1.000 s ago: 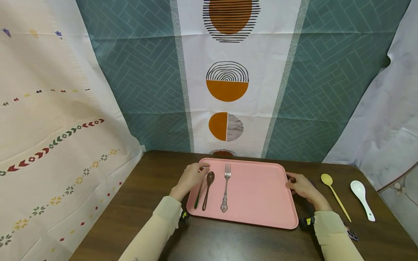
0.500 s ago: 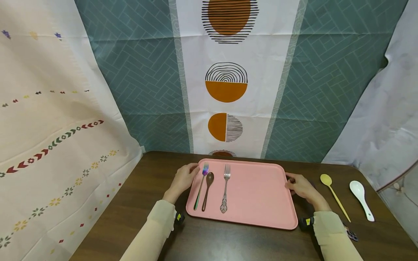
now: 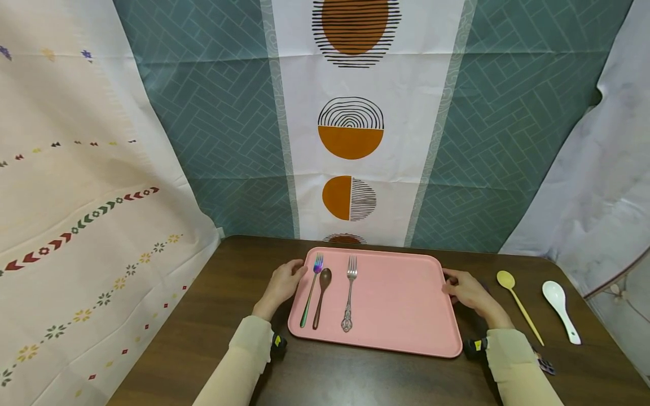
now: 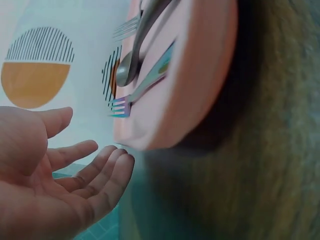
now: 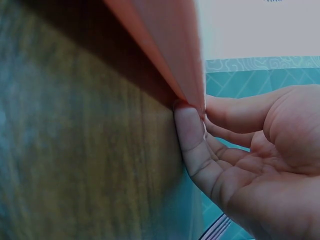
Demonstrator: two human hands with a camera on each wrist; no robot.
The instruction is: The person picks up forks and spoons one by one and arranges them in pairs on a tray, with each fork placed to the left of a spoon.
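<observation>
Head view: two hands flank one tray bearing two forks, one spoon.

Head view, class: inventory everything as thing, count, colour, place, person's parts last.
Tray: 1, pink, on table
Rainbow fork: 1, multicoloured, tray's left
Small spoon: 1, brown, beside rainbow fork
Ornate fork: 1, silver, mid-left tray
Long spoon: 1, yellow, right of tray
Soup spoon: 1, white, far right
Obscured thing: 1+, dark, by right sleeve
Table: 1, brown, under tray
Cloths: 3+, teal, cream, white, around table
Wrist devices: 2, black, cuffs
Sleeves: 2, cream, arms
Left hand: 1, beside tray
Right hand: 1, pinching tray edge
</observation>
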